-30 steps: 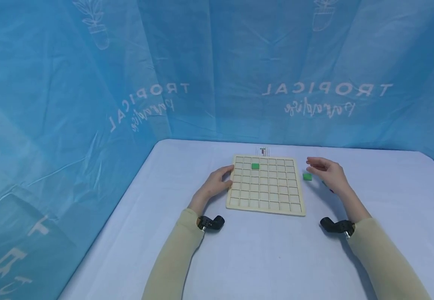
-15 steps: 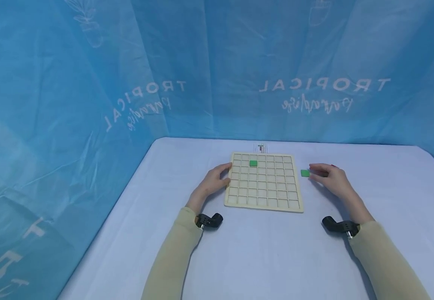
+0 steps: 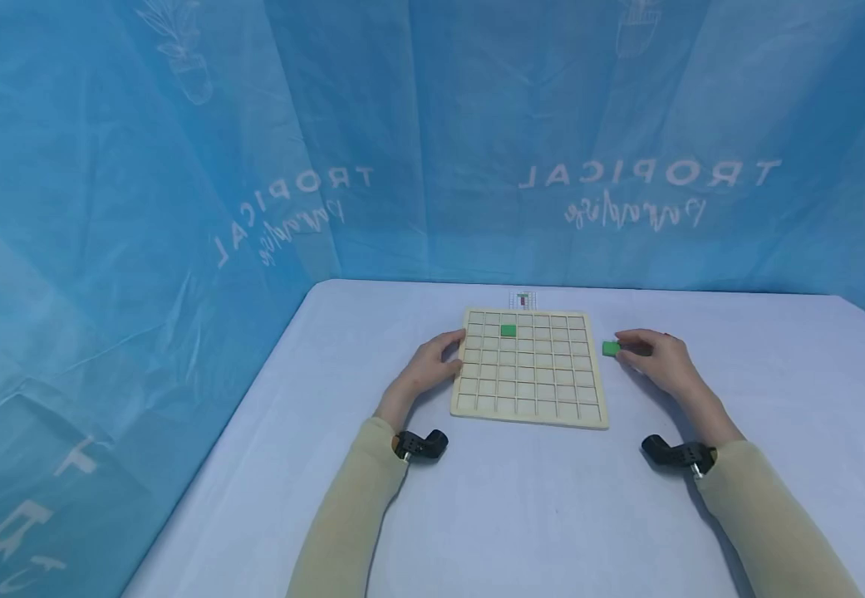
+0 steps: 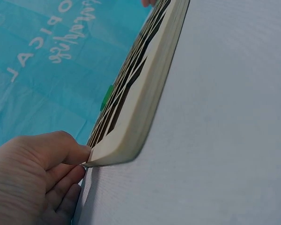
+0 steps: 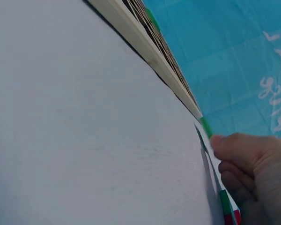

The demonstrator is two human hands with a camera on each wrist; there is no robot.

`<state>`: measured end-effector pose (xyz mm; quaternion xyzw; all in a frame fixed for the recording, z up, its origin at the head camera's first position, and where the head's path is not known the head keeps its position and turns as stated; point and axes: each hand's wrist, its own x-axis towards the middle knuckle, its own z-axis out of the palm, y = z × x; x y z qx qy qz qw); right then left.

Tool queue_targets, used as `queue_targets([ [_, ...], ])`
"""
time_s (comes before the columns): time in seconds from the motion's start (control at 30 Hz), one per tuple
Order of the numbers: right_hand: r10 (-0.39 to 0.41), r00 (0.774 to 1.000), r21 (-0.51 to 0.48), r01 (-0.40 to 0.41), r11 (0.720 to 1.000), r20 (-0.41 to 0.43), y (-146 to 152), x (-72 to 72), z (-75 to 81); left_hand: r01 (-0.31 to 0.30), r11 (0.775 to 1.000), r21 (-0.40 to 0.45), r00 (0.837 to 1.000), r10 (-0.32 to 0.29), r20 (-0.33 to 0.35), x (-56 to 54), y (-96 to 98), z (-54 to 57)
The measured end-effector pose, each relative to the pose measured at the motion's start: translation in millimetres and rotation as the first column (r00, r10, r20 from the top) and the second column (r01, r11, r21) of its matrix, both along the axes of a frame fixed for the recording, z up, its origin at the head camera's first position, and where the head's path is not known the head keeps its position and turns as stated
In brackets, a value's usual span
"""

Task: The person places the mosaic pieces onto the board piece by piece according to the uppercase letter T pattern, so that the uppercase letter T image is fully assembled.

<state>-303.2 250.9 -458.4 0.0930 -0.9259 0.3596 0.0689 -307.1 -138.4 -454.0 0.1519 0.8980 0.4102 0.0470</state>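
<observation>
A pale wooden grid board lies on the white table in the head view, with one green tile in a cell of its upper rows. My left hand rests against the board's left edge, thumb and fingers spread along it. The left wrist view has the left thumb touching the rim near a corner. Just right of the board, my right hand pinches a second green tile between thumb and fingers. Part of that tile shows beyond the thumb in the right wrist view.
Below the right hand, another green tile and a red tile lie on the table, mostly hidden in the head view. A small printed grid pattern sits behind the board. Blue curtains hang behind and left of the table.
My right hand has come down from above the loose green tile and its fingers have closed on it. The left hand stays at the board's edge. The head view has shifted slightly.
</observation>
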Motion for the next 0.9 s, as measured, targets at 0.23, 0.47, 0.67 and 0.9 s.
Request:
queue_targets([
  [0.23,-0.02,0.999,-0.123,0.016,0.992,-0.036,-7.0,-6.0,17.3,-0.009,1.0,-0.019,1.0,0.009,-0.01,-0.3,-0.6,-2.2],
  [0.47,-0.018,1.0,-0.202,0.016,0.979,-0.009,-29.0,-18.2,26.7,-0.02,1.0,-0.008,1.0,0.02,0.004,2.0,-1.0,-2.6],
  [0.67,0.025,1.0,-0.24,-0.021,0.971,0.012,-47.1,-28.5,29.2,-0.013,1.0,-0.011,1.0,0.013,0.008,3.6,-0.9,-3.3],
  [0.9,0.101,0.995,-0.291,-0.1,0.951,-0.009,-70.3,-34.8,33.1,-0.005,1.0,-0.003,1.0,0.005,-0.009,3.2,1.1,0.5],
])
